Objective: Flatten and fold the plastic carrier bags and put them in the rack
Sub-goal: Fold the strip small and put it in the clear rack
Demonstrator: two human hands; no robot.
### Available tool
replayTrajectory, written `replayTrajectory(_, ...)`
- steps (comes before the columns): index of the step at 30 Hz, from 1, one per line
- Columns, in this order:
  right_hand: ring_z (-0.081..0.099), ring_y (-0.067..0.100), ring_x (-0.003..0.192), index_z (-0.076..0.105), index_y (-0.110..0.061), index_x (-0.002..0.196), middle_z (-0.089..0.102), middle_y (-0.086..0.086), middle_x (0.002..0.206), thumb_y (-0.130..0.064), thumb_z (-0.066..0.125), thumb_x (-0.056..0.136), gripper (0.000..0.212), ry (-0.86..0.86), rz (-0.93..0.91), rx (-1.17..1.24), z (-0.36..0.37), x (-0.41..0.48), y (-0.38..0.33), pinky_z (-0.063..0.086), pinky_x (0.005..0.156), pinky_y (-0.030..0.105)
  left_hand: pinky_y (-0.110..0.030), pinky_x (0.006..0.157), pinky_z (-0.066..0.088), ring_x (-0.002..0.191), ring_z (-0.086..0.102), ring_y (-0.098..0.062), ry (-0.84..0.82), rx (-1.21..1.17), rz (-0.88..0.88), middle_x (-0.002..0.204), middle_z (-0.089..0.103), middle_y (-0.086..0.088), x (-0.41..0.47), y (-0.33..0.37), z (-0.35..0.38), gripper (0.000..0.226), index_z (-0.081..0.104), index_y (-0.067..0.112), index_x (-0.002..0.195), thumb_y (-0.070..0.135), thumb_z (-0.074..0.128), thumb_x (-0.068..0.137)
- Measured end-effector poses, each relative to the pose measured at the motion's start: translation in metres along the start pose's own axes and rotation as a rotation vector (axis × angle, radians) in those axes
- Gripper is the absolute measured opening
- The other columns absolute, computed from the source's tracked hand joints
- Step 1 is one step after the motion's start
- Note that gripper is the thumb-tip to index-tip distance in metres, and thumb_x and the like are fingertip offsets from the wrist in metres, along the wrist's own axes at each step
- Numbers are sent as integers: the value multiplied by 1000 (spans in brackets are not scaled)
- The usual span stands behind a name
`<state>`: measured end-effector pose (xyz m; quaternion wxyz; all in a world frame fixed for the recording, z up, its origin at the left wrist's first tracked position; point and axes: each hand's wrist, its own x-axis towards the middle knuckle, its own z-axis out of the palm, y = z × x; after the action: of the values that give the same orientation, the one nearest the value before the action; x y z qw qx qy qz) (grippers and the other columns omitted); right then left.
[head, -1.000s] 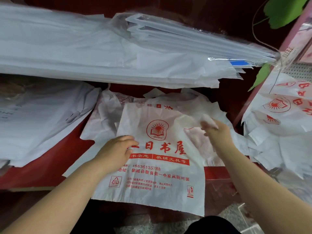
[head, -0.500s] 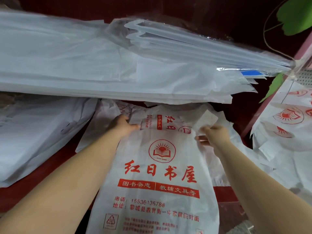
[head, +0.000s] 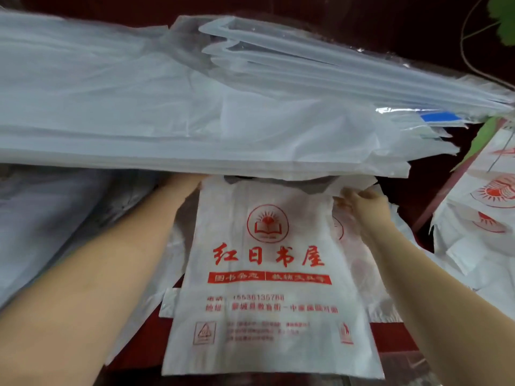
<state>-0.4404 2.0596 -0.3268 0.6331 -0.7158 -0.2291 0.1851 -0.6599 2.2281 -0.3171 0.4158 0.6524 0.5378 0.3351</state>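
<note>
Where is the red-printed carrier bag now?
Centre of the head view: the red-printed carrier bag lies flat over other printed bags, its top just below the stack of white bags.

Front bag: we see a white thin plastic carrier bag with red print (head: 267, 274), matt and finely crinkled.
Upper stack: the flat stack of pale white plastic bags (head: 167, 112) looks smooth to us, faintly translucent, softly sheened.
Wrapper: the clear plastic film wrapper (head: 362, 65) is glossy, with bright glints.
Shelf: the dark red shelf surface (head: 393, 337) looks smooth; we cannot tell its material.
</note>
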Motion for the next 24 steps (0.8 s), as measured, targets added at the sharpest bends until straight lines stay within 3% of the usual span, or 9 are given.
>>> replayTrajectory(2,57,18,68,59,9,77,61,27,80,1,54,86,13,-14,-109,-8,-1,-7,-7,52,67,27,-12,44,41,36,51,1,-59,-134,36,46,54,6,-15,9,-12,32,46,15,61,2,48,90)
replayTrajectory(3,55,26,69,59,15,80,59,36,85,1,56,85,15,-17,-154,-48,-3,-12,-8,51,70,34,-7,43,42,40,54,7,-103,-234,66,54,58,9,-27,12,-18,28,50,17,67,-1,49,89)
replayTrajectory(5,56,38,69,60,20,88,61,34,88,2,58,84,19,-52,-238,-153,-9,-25,-6,47,67,29,-5,47,44,55,62,6,-173,-343,131,64,64,14,-54,10,-28,25,57,17,77,-7,55,84)
replayTrajectory(8,64,26,85,68,2,88,68,17,96,8,55,84,15,-192,-352,-296,-23,-51,3,51,76,25,-4,51,44,59,62,2,-207,-281,149,54,65,12,-87,-9,-37,34,60,13,70,-18,49,80)
replayTrajectory(11,61,-6,82,64,-22,93,64,-1,100,21,43,80,49,-317,-413,-325,-38,-82,10,46,79,5,-5,58,48,62,64,0,-259,-250,128,56,67,12,-111,-28,-46,56,69,18,51,-18,38,82)
replayTrajectory(13,60,-4,86,63,-18,98,62,-2,101,27,33,75,59,-381,-402,-352,-47,-97,16,42,81,1,-6,60,48,68,64,-2,-298,-220,131,60,69,10,-123,-38,-50,58,70,18,51,-15,36,84)
replayTrajectory(18,61,15,85,68,-14,80,68,1,89,19,39,80,44,-434,-318,-367,-58,-121,30,48,79,12,-1,64,44,65,60,12,-356,-60,202,71,68,10,-151,-55,-44,21,65,16,74,-1,59,84)
replayTrajectory(21,60,10,70,64,-14,73,67,-1,75,6,48,86,29,-369,-156,-244,-57,-124,26,49,63,12,-8,49,44,60,58,-3,-231,-110,118,72,62,3,-158,-61,-38,20,62,15,71,-2,64,81)
replayTrajectory(24,55,6,67,63,-15,75,61,-7,75,-4,59,85,15,-355,-156,-398,-58,-122,29,42,58,7,-8,49,43,67,56,-9,-252,-84,92,78,61,2,-161,-65,-36,23,60,19,75,-3,64,80)
